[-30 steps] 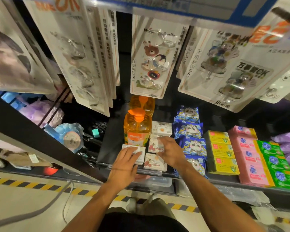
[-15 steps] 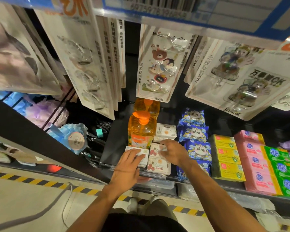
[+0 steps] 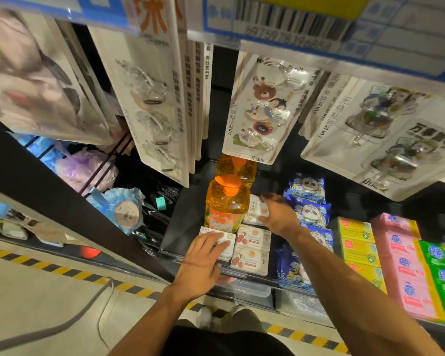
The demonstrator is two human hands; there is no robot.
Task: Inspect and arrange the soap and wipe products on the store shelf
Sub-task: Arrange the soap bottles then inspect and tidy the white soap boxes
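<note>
On the dark shelf [image 3: 185, 227] lies a row of small white wipe packs with cherry prints [image 3: 252, 249]. My left hand [image 3: 203, 263] rests flat, fingers straight, on a white pack [image 3: 228, 246] at the shelf's front left, in front of an orange soap bottle [image 3: 226, 204]. My right hand [image 3: 276, 214] reaches further back and grips a white pack [image 3: 254, 210] beside the bottle. Blue panda wipe packs [image 3: 310, 211] lie just right of that hand.
Yellow [image 3: 356, 242], pink [image 3: 401, 255] and green [image 3: 442, 268] soap boxes fill the shelf's right side. Hook cards [image 3: 265, 106] hang low over the shelf from above. A second orange bottle [image 3: 238, 165] stands behind the first. Bath sponges [image 3: 118, 209] sit at left.
My right hand has moved from the middle cherry pack back to the rear white pack beside the bottle. My left hand has stayed on the front-left pack. The camera has moved closer.
</note>
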